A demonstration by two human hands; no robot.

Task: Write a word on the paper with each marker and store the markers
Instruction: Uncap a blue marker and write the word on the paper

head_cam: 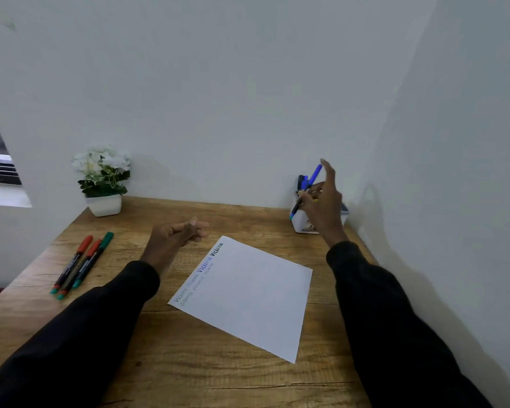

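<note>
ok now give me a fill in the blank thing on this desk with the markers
1. The marker in the right hand has a ____ cap.
2. ____ loose markers lie on the table, left of the paper.
3. The flower pot stands at the table's far ____ corner.

Missing words: blue; three; left.

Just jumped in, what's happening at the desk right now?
The right hand holds a blue marker at the white holder at the back right, which already has markers in it. The left hand is curled, holding nothing visible, beside the paper, which bears several written words. At the left lie three markers.
</note>
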